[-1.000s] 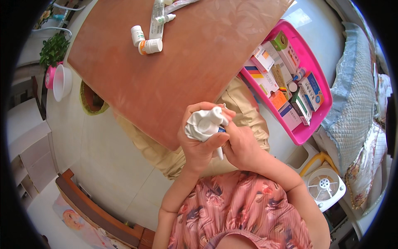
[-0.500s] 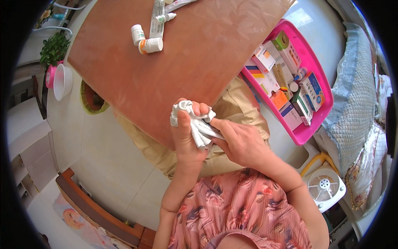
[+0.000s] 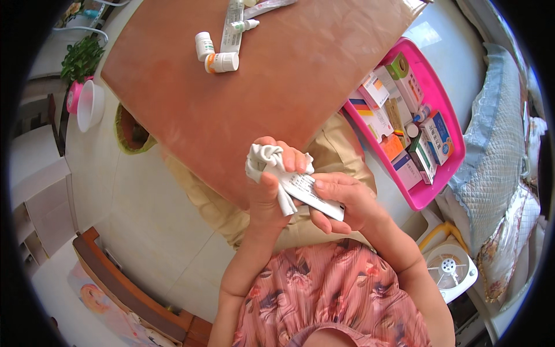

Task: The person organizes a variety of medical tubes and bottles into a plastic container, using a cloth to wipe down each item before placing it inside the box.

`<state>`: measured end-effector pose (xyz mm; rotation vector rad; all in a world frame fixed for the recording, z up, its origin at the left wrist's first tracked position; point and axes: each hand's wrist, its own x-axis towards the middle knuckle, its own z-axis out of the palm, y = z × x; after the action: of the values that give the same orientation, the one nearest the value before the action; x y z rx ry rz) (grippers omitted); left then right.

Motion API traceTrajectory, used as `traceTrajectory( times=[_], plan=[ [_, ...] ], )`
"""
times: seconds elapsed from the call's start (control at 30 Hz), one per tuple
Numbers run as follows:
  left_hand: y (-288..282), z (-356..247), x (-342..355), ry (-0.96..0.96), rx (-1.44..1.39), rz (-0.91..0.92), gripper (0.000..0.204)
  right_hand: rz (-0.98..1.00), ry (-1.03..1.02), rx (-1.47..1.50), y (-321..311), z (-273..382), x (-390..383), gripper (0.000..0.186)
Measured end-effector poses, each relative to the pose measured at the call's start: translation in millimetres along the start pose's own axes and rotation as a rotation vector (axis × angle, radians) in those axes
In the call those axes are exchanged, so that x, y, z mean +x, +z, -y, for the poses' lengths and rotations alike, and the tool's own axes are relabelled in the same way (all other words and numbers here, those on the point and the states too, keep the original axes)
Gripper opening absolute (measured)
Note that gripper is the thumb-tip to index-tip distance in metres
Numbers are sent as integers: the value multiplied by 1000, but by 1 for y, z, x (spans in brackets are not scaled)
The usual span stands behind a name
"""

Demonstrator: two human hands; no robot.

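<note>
At the middle of the head view my left hand [image 3: 266, 199] is closed around a crumpled white cloth [image 3: 263, 156], which covers one end of a flat white tube [image 3: 303, 188] with dark print. My right hand [image 3: 352, 205] grips the tube's lower right end, thumb on top and fingers underneath. Both hands are above my lap, by the near edge of the brown table [image 3: 231, 115]. On that table lie a white bottle [image 3: 204, 46], an orange-labelled white bottle [image 3: 221, 62], a dropper bottle [image 3: 244, 26] and long packets [image 3: 232, 37].
A pink tray [image 3: 433, 185] of medicine boxes sits right of the table. Beside it are quilted bedding [image 3: 485, 144] and a white fan [image 3: 448, 272]. Leftward stand a plant [image 3: 78, 61], a white basin [image 3: 89, 107] and a green bin [image 3: 124, 136]. A wooden bed edge [image 3: 124, 277] is lower left.
The cloth has shifted along the tube, baring more of its printed side. My right hand has moved right along the tube. The view has tilted slightly.
</note>
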<state>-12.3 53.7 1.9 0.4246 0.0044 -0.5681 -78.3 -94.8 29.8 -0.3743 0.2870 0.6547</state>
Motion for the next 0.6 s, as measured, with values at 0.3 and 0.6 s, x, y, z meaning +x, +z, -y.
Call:
traceTrajectory(
  times=[0.3,0.6],
  plan=[
    [20,-4,-10,-47,422,-218,63,-387,-258,-848,20,-11,-7,27],
    [14,6,-24,39,797,-132,63,-637,-415,-1317,18,-19,1,14]
  ],
)
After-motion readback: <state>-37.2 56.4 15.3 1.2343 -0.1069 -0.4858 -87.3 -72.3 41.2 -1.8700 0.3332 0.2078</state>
